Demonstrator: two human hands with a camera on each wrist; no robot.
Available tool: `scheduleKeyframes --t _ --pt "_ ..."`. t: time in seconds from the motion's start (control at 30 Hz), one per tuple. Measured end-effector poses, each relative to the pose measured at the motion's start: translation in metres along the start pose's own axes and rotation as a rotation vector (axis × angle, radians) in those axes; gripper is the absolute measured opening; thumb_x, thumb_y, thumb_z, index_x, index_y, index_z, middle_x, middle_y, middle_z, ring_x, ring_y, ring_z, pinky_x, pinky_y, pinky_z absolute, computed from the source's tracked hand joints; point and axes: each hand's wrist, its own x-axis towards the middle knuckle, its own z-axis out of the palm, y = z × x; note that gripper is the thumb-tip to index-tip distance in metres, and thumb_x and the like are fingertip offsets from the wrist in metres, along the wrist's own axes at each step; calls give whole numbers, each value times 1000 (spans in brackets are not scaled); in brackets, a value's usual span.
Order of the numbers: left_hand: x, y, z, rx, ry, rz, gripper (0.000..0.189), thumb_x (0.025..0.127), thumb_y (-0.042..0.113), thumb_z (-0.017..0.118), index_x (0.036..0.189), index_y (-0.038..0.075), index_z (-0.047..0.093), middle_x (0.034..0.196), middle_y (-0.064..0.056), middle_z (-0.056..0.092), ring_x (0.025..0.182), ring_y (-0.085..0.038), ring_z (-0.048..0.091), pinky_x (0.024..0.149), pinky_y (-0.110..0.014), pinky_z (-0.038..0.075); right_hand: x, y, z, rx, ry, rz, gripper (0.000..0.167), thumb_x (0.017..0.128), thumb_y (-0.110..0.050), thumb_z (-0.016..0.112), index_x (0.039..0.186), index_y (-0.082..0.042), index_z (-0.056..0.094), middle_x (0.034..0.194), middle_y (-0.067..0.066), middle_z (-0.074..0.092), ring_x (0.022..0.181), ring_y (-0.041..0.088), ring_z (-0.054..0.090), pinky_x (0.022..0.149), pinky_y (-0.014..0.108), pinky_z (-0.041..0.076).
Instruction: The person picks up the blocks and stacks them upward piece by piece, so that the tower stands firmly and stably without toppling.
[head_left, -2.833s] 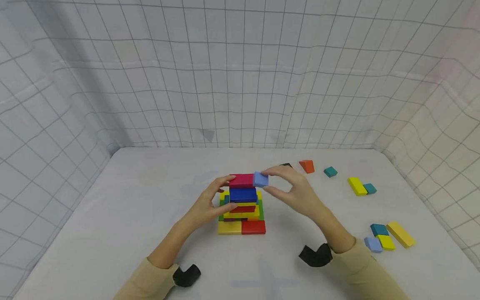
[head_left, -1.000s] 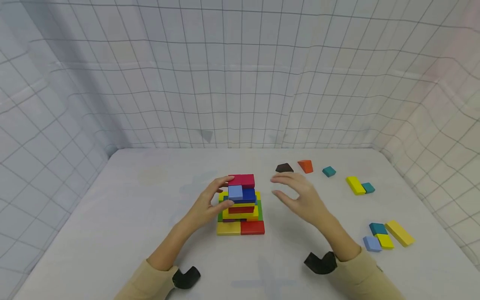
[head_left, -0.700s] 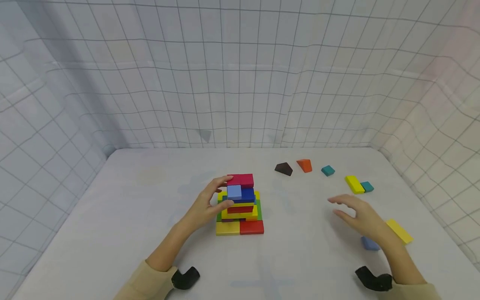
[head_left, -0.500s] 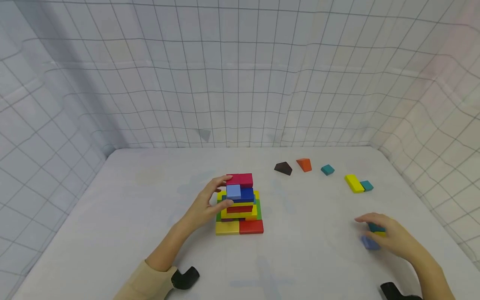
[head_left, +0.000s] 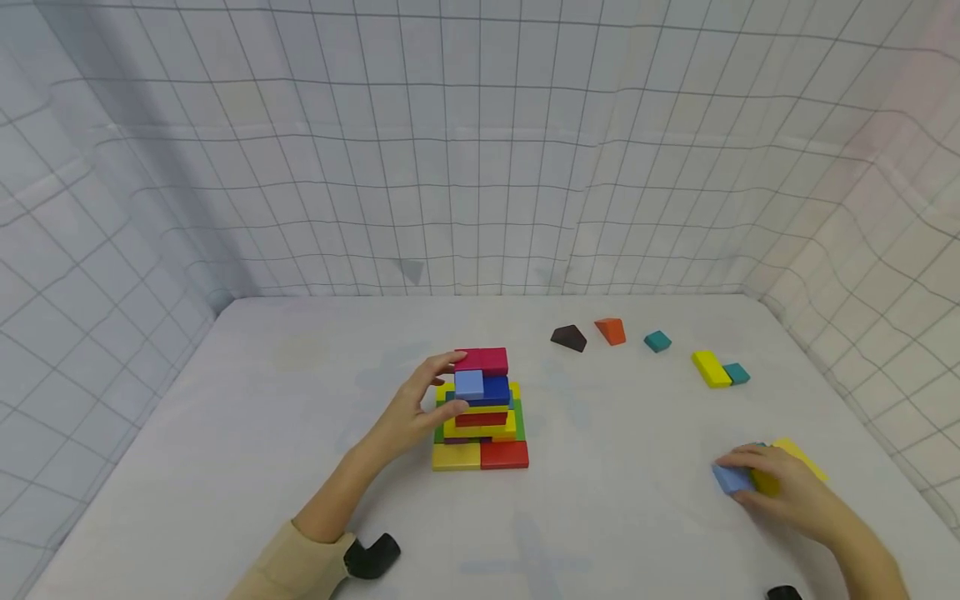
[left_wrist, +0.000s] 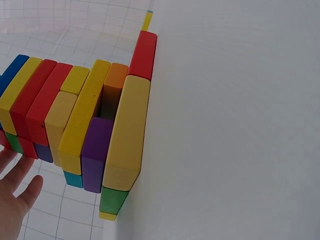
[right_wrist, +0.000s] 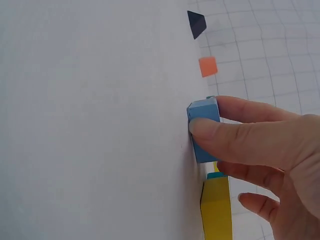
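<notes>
A stepped tower of coloured wooden blocks [head_left: 487,419] stands mid-table, with crimson blocks [head_left: 491,360] at its top. On its near side, a light blue block [head_left: 469,383] sits beside a dark blue one [head_left: 497,388]. My left hand [head_left: 411,413] lies along the tower's left side, fingers near the top and thumb lower. In the left wrist view the fingertips [left_wrist: 26,164] appear to touch the blocks. At the right, my right hand [head_left: 797,493] pinches another light blue block [right_wrist: 205,142] between thumb and index finger, at the tabletop.
Beside the right hand lie yellow blocks [head_left: 801,457] and a partly hidden teal one. Farther back are a black block [head_left: 569,337], an orange wedge [head_left: 611,331], a teal block [head_left: 657,341] and a yellow block [head_left: 710,368] touching another teal block [head_left: 737,373]. Gridded fabric [head_left: 480,167] encloses the table.
The right hand set a light blue block on the tower, let go, moved right to the loose blocks and took hold of another light blue block. The left hand stayed at the tower.
</notes>
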Motion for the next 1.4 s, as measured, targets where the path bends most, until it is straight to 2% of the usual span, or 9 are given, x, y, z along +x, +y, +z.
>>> scheduleKeyframes --t 0.13,0.23,0.33,0.53,0.8,0.9,1.0,1.23,1.4 --pt "0 0 0 -5 0 -5 60 87 29 61 138 17 33 137 -8 40 118 -26 42 92 -50 41 5 -6 2 2 -50 43 44 65 -6 79 105 -20 67 105 1 56 91 -1 47 72 14 45" --pt "0 1 0 -9 -2 -3 60 87 29 61 138 17 33 137 -8 40 119 -26 42 92 -50 40 8 -11 4 12 -73 87 40 67 -15 80 104 -20 67 104 2 55 89 0 47 71 16 46" --pt "0 0 0 -11 -4 -2 60 87 28 62 138 16 33 137 -8 40 118 -26 42 92 -51 40 11 -14 6 24 -52 106 37 67 -20 81 101 -18 68 100 0 54 83 0 46 68 16 46" --pt "0 1 0 -15 -6 -3 60 87 24 62 138 16 33 137 -8 40 119 -26 41 92 -51 40 17 -17 9 75 5 74 44 64 -5 80 104 -4 64 95 2 60 79 -2 50 65 16 47" --pt "0 1 1 -12 -6 -19 60 86 23 63 139 19 33 138 -6 39 119 -24 41 93 -49 40 37 -24 9 -7 -96 234 32 72 -8 75 100 -2 63 94 2 60 82 16 57 70 29 51" --pt "0 1 0 -10 -4 -21 61 86 23 63 139 19 33 137 -6 39 119 -24 41 93 -49 40 54 -34 9 5 -101 184 30 73 -9 74 101 -3 64 93 0 60 82 14 56 70 28 51" --pt "0 2 0 -8 -3 -21 61 86 23 63 139 18 33 137 -7 39 119 -24 41 92 -49 40 79 -52 13 63 -53 60 31 73 -7 75 102 -4 64 95 -1 60 82 12 54 69 27 51" --pt "-1 3 0 -10 -10 -35 61 86 21 63 139 20 33 138 -6 39 120 -24 41 93 -48 40 138 -125 18 176 77 -187 36 74 -7 75 108 -5 64 104 4 60 89 17 57 72 28 53" --pt "0 4 0 -18 -12 -34 62 85 15 64 139 18 33 138 -6 39 120 -24 40 93 -48 40 162 -168 19 240 118 -324 37 73 -7 76 109 -4 64 105 5 59 94 16 57 74 28 53"
